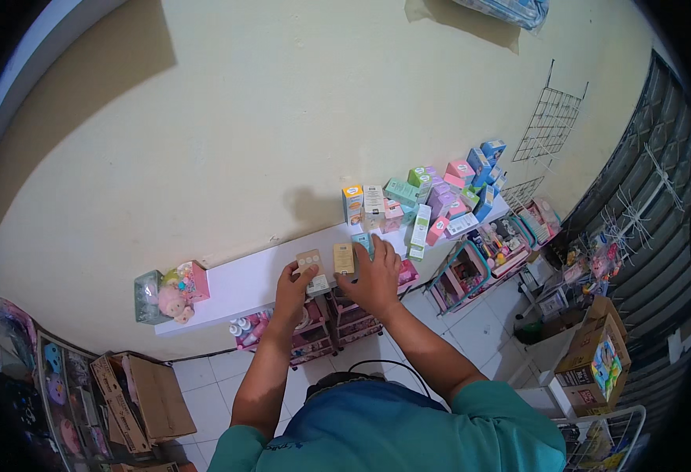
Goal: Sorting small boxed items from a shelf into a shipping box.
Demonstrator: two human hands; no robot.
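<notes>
My left hand (290, 289) grips a small beige box (309, 259) on the white shelf, its thumb over the near side. A pale box (316, 285) sits just below, close to the same thumb. To the right, my right hand (377, 282) is curled around the near right edge of a yellow box (344, 258), thumb at its lower edge and fingers along its side. A light blue box (362, 241) lies behind those fingers, partly covered by them.
Several pastel boxes (440, 197) crowd the right end of the white shelf (243, 277). Clear containers with a pink plush toy (175, 303) occupy its left end. Trolleys (353, 322) stand underneath. Cardboard boxes (156, 401) rest at lower left, another carton (593, 366) at right.
</notes>
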